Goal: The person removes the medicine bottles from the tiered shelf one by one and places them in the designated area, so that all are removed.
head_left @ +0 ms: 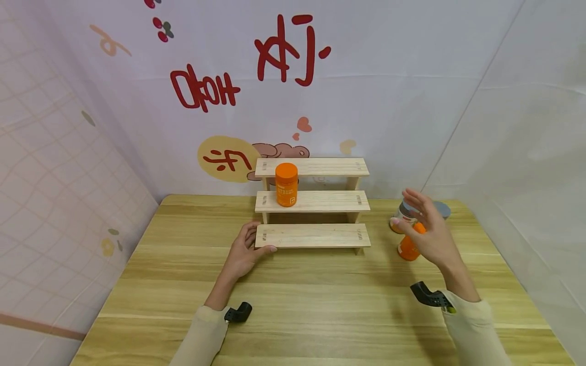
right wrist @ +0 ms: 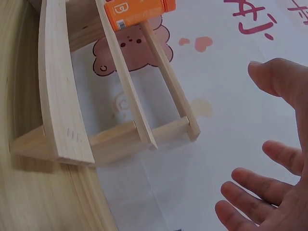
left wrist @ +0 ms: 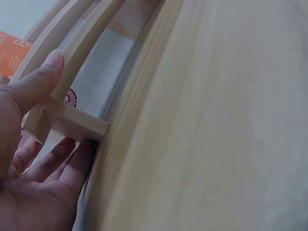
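Observation:
A three-step wooden shelf (head_left: 313, 235) stands on the table, and an orange bottle (head_left: 287, 185) sits upright on its middle step, left of centre. My left hand (head_left: 242, 255) grips the left end of the lowest step. In the left wrist view its thumb (left wrist: 55, 58) lies along the board, with the fingers against the end of the shelf. Off to the right, my right hand (head_left: 429, 231) is raised with fingers spread and nothing in it. It overlaps a second orange bottle (head_left: 409, 249) and a grey-lidded bottle (head_left: 403, 217) in the head view.
Another grey-blue lid (head_left: 442, 209) shows behind the right hand, its bottle mostly hidden. The wood-grain table (head_left: 320, 310) meets a printed white cloth wall (head_left: 389, 117) behind the shelf, with more cloth at both sides.

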`<control>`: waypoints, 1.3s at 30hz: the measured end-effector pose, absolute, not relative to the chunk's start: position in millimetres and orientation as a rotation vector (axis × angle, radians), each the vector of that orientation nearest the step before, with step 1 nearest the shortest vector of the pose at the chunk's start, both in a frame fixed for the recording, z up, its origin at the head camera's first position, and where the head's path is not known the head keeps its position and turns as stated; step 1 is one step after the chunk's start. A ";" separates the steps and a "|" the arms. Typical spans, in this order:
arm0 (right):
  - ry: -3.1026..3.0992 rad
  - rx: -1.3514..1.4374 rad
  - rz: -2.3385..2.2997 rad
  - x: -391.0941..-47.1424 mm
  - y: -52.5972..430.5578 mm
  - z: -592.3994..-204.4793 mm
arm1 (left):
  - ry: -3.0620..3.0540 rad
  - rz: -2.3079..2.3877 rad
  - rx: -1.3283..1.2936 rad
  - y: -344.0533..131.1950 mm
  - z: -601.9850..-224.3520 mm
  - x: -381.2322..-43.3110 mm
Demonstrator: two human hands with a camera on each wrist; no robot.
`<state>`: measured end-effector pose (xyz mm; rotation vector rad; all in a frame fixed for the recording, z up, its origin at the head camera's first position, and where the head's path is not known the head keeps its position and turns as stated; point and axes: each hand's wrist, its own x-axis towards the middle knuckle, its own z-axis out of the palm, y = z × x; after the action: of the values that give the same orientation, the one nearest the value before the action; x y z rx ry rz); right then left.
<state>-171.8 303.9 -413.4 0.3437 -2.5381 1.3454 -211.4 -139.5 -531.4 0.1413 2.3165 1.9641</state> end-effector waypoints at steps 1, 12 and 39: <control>-2.544 0.348 1.348 -172.5 302.1 -413.2 | 2.316 1.963 0.144 -139.5 -531.4 -211.3; -2.507 0.429 1.390 -182.3 284.4 -412.4 | 2.328 1.960 0.147 -139.5 -532.1 -210.8; -2.497 0.563 1.518 -202.3 240.3 -414.8 | 2.318 1.960 0.139 -140.0 -534.2 -213.1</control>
<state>-202.3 240.3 -414.8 0.5628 -2.4973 1.5181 -213.1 -140.0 -534.2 0.1390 2.3178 1.9603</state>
